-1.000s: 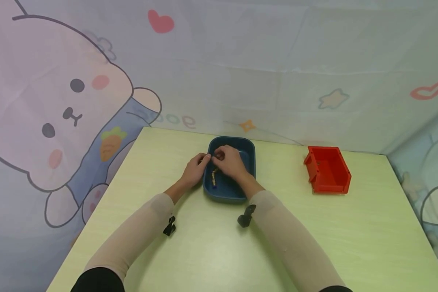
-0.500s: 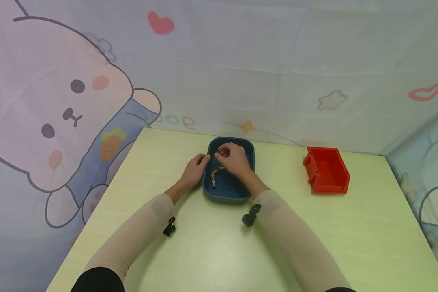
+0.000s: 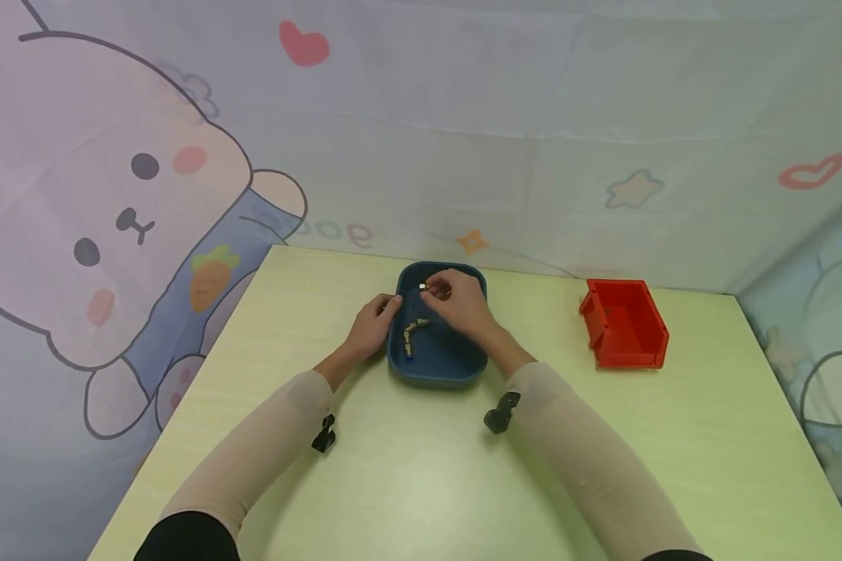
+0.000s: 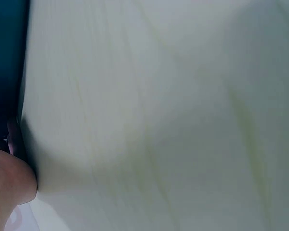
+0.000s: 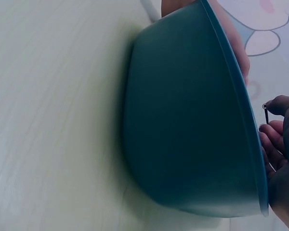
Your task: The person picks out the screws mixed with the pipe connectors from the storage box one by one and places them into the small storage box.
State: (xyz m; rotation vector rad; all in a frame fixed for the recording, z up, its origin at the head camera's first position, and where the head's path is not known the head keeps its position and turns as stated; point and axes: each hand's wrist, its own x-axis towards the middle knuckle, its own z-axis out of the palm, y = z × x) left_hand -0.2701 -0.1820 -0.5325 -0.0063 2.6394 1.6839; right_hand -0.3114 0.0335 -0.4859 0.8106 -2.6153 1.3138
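A dark blue tub (image 3: 438, 372) stands near the back of the table. My left hand (image 3: 372, 327) holds its left side, thumb at the rim. Over the tub's far half, my right hand (image 3: 461, 304) pinches a small shiny metal piece (image 3: 423, 287) between thumb and finger. From the right wrist view that piece (image 5: 266, 114) looks short and thin with a round end, just beyond the rim; I cannot tell its exact kind. On the tub floor lies a bent row of small brass-coloured pieces (image 3: 408, 343) with a blue bit at its near end. Only part of the left hand (image 4: 9, 178) enters the left wrist view.
A red open-front bin (image 3: 627, 331) sits on the right of the pale table (image 3: 407, 483), with a small bit near its left wall. A patterned cloth (image 3: 533, 140) hangs right behind the table's back edge.
My right hand has drawn away from the left thumb, rightward and slightly up, with the metal piece now showing at its fingertips. More of the brass row is uncovered. The left hand stays put.
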